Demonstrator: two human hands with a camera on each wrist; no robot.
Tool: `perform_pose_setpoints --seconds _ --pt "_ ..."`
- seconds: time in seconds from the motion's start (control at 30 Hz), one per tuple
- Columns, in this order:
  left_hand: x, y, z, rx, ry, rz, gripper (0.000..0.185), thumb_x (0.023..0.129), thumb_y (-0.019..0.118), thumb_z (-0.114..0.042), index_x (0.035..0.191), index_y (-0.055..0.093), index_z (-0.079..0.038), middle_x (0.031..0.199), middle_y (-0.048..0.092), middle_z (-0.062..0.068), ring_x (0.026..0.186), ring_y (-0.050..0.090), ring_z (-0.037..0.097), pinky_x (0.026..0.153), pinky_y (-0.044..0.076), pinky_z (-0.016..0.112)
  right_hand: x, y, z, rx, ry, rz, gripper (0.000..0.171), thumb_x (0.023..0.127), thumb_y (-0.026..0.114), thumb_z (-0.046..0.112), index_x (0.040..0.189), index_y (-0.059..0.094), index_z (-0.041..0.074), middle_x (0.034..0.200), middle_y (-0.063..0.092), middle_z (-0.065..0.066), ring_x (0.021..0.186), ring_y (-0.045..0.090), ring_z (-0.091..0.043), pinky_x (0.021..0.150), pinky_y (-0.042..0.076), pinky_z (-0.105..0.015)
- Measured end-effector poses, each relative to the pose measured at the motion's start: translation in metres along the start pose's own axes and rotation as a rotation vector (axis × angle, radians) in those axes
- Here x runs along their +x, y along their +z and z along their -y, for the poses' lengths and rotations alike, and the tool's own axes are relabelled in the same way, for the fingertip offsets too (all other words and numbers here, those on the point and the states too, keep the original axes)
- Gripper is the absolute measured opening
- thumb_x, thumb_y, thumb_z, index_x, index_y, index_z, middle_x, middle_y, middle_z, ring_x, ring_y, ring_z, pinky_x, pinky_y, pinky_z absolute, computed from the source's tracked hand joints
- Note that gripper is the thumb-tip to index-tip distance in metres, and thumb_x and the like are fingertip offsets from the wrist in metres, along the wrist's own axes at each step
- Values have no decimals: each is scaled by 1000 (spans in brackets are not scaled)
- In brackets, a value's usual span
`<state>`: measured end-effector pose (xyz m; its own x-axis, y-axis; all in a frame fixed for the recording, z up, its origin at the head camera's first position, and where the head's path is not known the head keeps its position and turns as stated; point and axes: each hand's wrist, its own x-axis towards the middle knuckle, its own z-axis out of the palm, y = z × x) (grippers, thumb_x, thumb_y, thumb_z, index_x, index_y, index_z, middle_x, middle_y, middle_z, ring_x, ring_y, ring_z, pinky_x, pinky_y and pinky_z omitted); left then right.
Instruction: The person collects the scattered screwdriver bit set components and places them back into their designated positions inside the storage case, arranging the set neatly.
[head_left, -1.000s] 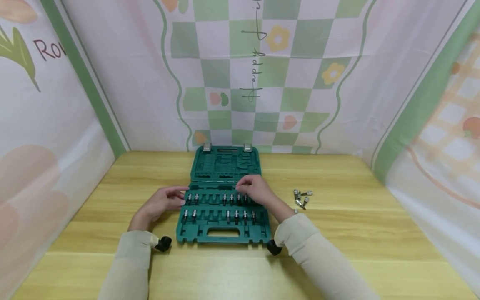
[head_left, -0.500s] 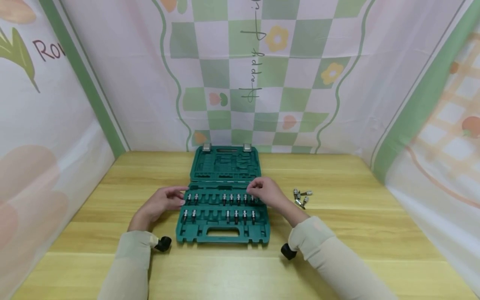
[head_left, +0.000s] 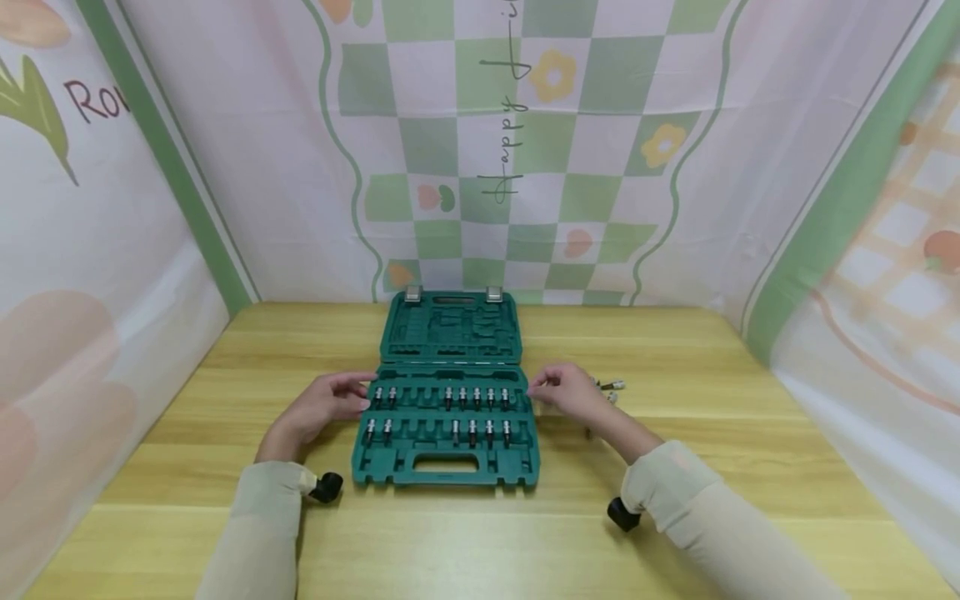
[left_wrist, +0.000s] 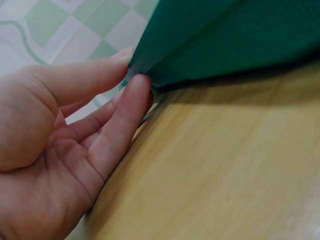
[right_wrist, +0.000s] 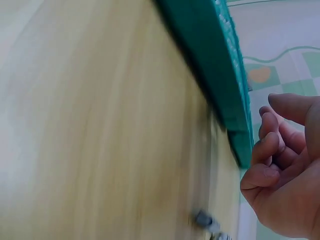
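The left hand (left_wrist: pixel 55 150) touches the green case's (left_wrist: pixel 225 40) corner on the wooden table (left_wrist: pixel 215 170).

A green plastic tool case (head_left: pixel 448 392) lies open and flat on the wooden table, its lid laid back toward the wall with two grey latches at the far edge. The near half holds two rows of small silver bits (head_left: pixel 474 398) standing in slots, with gaps between them. More loose bits (head_left: pixel 609 389) lie right of the case.
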<state>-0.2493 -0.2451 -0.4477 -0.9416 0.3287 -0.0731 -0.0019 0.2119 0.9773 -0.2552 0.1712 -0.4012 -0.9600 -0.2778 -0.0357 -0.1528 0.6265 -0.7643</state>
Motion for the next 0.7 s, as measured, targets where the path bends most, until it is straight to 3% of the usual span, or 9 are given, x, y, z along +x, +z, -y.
perform_pose_setpoints --seconds 0.13,0.3,0.47,0.7 --pt "0 0 0 -3 1 1 49 93 58 6 141 47 2 116 53 22 94 58 24 82 55 32 -6 -8 -9 0 9 13 12 95 63 16 94 69 5 85 64 -12 73 58 -26 60 48 -34" --pt "-1 0 0 -4 8 4 49 93 57 7 141 47 2 115 52 22 93 58 24 82 55 32 -13 -14 -18 -2 19 26 11 94 64 13 93 68 3 70 60 -14 60 53 -23 54 45 -33" --pt "-2 0 -1 -1 8 1 49 93 58 6 140 47 3 115 53 22 94 58 25 83 55 32 -21 -19 -26 6 33 44 10 92 66 13 95 67 3 65 57 -12 57 52 -20 53 45 -32" --pt "-1 1 -1 2 11 2 49 93 58 7 140 47 3 115 53 22 94 58 25 83 55 32 -30 -31 -38 -49 -28 73 19 88 71 12 100 65 -1 61 49 -1 54 43 -13 50 40 -26"
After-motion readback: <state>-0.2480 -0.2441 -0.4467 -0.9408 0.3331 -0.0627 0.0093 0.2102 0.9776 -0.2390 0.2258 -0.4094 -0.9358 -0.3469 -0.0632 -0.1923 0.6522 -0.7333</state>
